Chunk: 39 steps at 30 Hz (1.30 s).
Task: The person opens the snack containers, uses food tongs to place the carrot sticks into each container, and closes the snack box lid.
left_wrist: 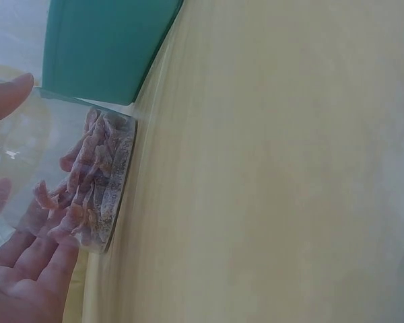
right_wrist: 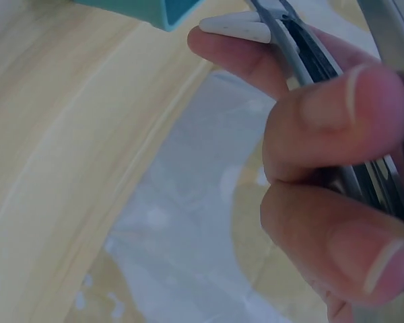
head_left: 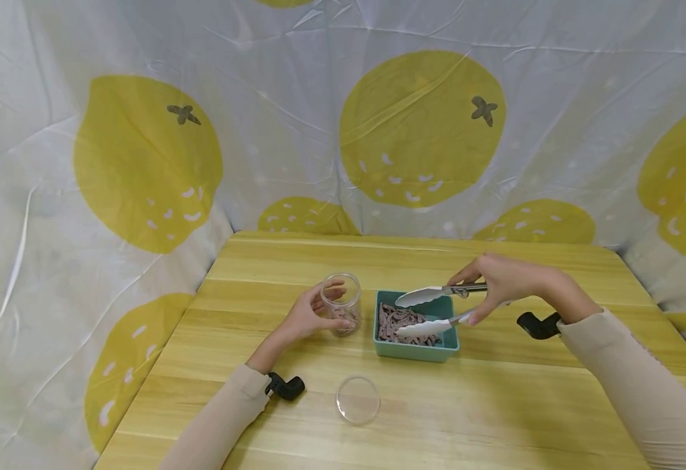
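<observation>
My left hand (head_left: pixel 307 318) curls round a clear jar (head_left: pixel 343 301) that stands uncapped on the table. Brownish-pink dried strips (left_wrist: pixel 91 178) fill the bottom of the jar. To its right is a teal rectangular box (head_left: pixel 416 352), with more of the strips (head_left: pixel 401 321) piled inside, mostly toward its left. My right hand (head_left: pixel 504 285) grips metal tongs (head_left: pixel 466 288) with white tips; the two arms are spread apart over the box, with no strip between them. In the right wrist view, fingers (right_wrist: pixel 337 121) wrap the metal handle.
A round clear lid (head_left: pixel 358 399) lies flat on the wooden table (head_left: pixel 466 411), nearer me than the jar and box. A white curtain (head_left: pixel 284 130) printed with yellow lemons hangs behind the table and along its sides. Black wrist-worn devices (head_left: pixel 286 387) sit at both cuffs.
</observation>
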{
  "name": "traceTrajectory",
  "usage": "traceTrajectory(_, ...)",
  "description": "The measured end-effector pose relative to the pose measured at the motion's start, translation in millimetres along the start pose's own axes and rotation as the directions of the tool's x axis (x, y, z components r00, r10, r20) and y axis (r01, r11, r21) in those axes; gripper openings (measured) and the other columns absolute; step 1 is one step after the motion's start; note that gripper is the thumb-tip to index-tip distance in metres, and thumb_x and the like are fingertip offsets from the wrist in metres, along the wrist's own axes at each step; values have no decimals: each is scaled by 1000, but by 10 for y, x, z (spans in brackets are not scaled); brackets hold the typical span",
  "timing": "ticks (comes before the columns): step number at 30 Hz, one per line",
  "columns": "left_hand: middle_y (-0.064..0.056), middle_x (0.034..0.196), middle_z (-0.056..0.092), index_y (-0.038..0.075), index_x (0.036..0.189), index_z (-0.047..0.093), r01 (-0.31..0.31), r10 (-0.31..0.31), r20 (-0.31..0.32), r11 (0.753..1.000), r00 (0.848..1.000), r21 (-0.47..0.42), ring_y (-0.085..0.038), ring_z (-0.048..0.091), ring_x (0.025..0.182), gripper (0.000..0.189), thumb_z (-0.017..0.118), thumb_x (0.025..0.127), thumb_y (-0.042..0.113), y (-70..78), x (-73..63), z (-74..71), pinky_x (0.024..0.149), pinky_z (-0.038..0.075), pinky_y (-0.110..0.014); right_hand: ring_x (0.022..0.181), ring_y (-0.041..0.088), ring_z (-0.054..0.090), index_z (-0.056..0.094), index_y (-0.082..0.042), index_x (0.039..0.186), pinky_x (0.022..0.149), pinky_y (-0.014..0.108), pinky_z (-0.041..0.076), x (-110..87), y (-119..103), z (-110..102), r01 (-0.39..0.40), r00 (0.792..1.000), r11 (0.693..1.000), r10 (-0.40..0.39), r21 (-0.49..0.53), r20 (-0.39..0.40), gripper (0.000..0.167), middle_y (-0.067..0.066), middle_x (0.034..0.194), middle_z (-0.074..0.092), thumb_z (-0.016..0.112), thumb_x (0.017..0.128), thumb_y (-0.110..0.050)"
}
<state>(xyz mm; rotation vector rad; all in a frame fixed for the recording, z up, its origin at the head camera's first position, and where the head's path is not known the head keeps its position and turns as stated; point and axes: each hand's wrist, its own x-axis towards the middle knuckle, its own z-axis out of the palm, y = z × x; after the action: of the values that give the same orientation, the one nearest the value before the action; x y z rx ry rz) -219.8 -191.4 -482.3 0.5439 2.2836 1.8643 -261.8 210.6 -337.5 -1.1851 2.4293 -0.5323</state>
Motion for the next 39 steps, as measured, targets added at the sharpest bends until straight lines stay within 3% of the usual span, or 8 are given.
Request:
traceTrajectory(5, -23, 143, 51, 3, 146, 45, 11, -11, 0, 1000, 1000, -4, -37, 49, 132, 80, 85, 77, -2, -2, 12, -6, 112, 34, -50, 113, 34, 63, 66, -1, 129, 90, 53, 53, 6, 0, 14, -12, 1000, 1000, 12, 0, 23, 79, 13, 125, 67, 90, 69, -48)
traceTrajectory(18, -27, 142, 50, -1, 148, 42, 6, -6, 6, 1000, 1000, -11, -41, 49, 131, 81, 83, 77, -6, -2, 15, 5, 111, 33, -54, 105, 26, 67, 65, 3, 127, 84, 42, 56, 41, -49, 39, -45, 996, 999, 47, -29, 73, 81, 13, 122, 68, 93, 67, -43)
traceTrajectory(24, -28, 143, 50, -2, 147, 42, 1, -1, 0, 1000, 1000, -19, -42, 47, 132, 82, 82, 77, -8, -10, 21, 7, 112, 32, -53, 82, 9, 61, 66, 5, 126, 69, 29, 49, 94, -100, 68, -50, 994, 998, 54, -49, 96, 79, 11, 115, 71, 92, 67, -42)
traceTrajectory(28, -23, 142, 52, 0, 147, 43, 10, -10, 2, 1000, 1000, 0, -37, 50, 132, 80, 84, 77, -4, 6, 10, 6, 112, 33, -52, 79, 10, 59, 65, 7, 125, 66, 28, 45, 114, -118, 124, -49, 994, 997, 55, -62, 92, 78, 13, 113, 71, 92, 68, -39)
traceTrajectory(31, -22, 143, 52, 1, 147, 43, 12, -12, 3, 1000, 1000, 6, -36, 50, 131, 80, 84, 78, -3, 15, -7, 7, 112, 32, -54, 85, 13, 63, 65, 8, 124, 69, 28, 47, 104, -133, 160, -62, 994, 996, 67, -68, 82, 77, 15, 115, 71, 92, 68, -38)
traceTrajectory(34, -25, 143, 50, -1, 148, 42, 7, -7, 4, 1000, 1000, -4, -40, 48, 132, 81, 82, 78, -5, 21, -14, 7, 112, 31, -56, 76, 10, 58, 65, 8, 125, 66, 28, 44, 94, -155, 178, -68, 995, 995, 74, -76, 73, 77, 15, 114, 71, 92, 69, -38)
traceTrajectory(37, -28, 143, 48, -3, 148, 41, 8, -8, 9, 1000, 1000, -12, -43, 47, 132, 80, 81, 79, -7, 88, -24, 16, 112, 30, -57, 57, 6, 36, 65, 10, 124, 59, 26, 36, 90, -195, 184, -58, 995, 995, 64, -83, 70, 76, 4, 92, 71, 91, 71, -38)
traceTrajectory(39, -28, 143, 49, -2, 147, 42, 9, -9, 10, 1000, 1000, -8, -42, 48, 132, 79, 82, 79, -6, 95, -22, 17, 112, 31, -56, 54, 5, 24, 65, 10, 124, 55, 25, 30, 89, -210, 193, -46, 997, 995, 51, -89, 66, 74, -8, 72, 58, 91, 72, -37)
